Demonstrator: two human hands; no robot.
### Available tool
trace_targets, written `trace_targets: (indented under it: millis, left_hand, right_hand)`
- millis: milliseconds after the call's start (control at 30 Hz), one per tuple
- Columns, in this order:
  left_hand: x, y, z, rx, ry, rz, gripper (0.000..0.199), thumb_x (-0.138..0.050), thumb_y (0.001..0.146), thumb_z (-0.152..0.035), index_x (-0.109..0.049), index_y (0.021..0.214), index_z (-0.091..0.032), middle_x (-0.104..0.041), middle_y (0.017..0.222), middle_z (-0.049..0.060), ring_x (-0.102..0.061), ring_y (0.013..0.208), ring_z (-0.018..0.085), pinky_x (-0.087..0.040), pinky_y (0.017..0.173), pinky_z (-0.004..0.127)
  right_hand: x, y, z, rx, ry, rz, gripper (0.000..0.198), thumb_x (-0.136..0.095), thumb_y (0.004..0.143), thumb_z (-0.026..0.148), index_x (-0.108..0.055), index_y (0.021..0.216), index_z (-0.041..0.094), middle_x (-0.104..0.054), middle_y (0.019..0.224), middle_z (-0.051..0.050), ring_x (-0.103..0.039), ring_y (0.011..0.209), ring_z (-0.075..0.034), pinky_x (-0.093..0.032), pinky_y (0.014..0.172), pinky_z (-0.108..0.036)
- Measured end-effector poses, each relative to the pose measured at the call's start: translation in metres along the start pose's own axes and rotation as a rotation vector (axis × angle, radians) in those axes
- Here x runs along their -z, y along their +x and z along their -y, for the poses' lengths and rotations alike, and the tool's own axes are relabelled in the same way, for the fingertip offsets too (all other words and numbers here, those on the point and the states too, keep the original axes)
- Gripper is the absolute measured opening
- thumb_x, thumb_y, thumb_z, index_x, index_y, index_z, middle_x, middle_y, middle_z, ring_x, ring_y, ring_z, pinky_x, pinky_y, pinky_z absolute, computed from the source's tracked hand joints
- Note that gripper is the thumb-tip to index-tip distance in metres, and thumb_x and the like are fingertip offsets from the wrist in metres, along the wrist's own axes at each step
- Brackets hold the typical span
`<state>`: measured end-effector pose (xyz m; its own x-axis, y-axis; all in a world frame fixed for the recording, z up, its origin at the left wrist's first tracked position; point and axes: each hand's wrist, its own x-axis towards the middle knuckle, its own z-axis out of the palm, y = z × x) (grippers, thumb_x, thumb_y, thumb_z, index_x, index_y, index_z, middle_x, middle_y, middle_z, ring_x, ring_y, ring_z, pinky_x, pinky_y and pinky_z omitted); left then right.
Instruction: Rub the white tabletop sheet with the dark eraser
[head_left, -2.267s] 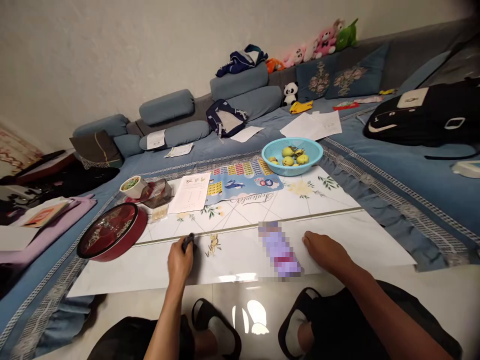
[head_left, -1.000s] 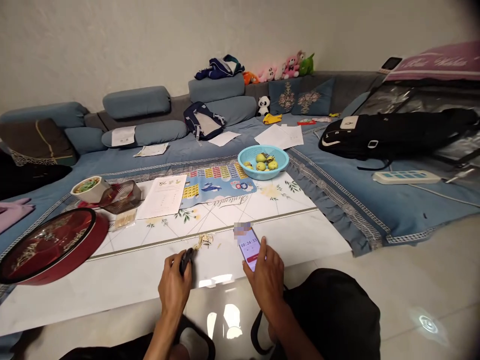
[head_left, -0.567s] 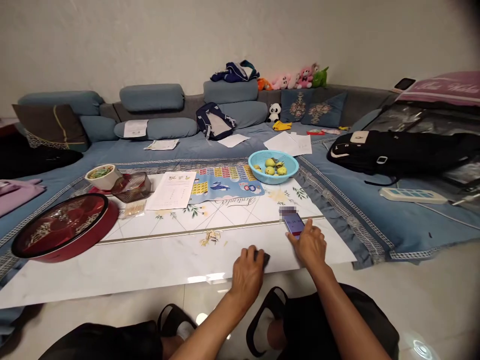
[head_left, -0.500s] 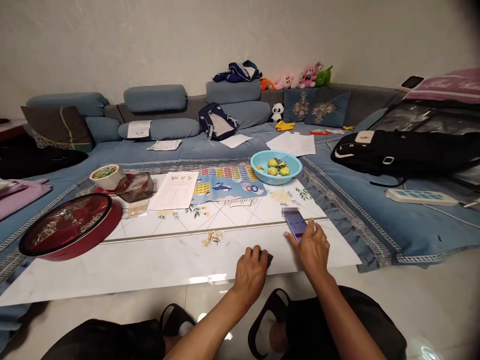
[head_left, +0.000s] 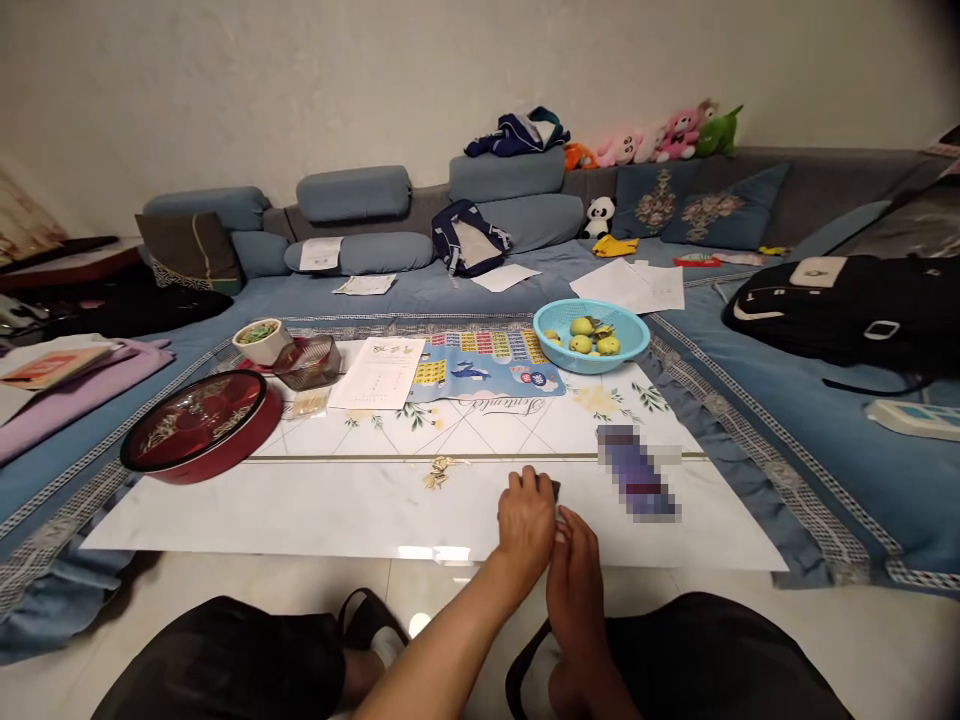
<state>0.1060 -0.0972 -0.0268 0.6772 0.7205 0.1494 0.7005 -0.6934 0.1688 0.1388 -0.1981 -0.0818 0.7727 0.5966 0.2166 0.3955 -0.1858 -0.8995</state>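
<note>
My left hand [head_left: 526, 518] is closed over a small dark object [head_left: 556, 489] near the front edge of the white table [head_left: 300, 515]. Most of that object is covered by the fingers, so its kind does not show. Right beside it, my right hand [head_left: 576, 560] has its fingers drawn together close against the left hand; what they grip, if anything, is hidden. A phone [head_left: 637, 475], blurred out, lies flat on the table to the right of both hands. Pale, thin scraps [head_left: 437, 472] lie in a little heap to the left.
A blue basket [head_left: 547, 345] of green fruit stands at the back right. Further left are a printed sheet [head_left: 382, 385], a blue chart [head_left: 495, 380], a brown clear box [head_left: 307, 365], a white bowl [head_left: 261, 348] and a round red tray [head_left: 217, 455]. A blue sofa surrounds the table.
My right hand has left the phone and moved left and nearer, to beside my left hand. The left hand keeps the dark object. The view has turned slightly left.
</note>
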Motion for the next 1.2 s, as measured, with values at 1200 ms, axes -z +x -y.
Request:
trace_targets:
  millis: [1200]
  left_hand:
    - [0.163,-0.1,0.056,0.135,-1.123,-0.338,0.048,-0.045,0.107,-0.057,-0.073,0.129,-0.026,-0.066,0.146,0.007,-0.054,0.145,0.03,-0.04,0.128,0.049]
  right_hand:
    - [-0.064,0.033,0.071,0.053,-0.252,0.158,0.077,-0.062,0.1,0.061,-0.044,0.161,0.017,-0.024,0.177,-0.022,-0.02,0.162,-0.047,-0.021,0.125,-0.072]
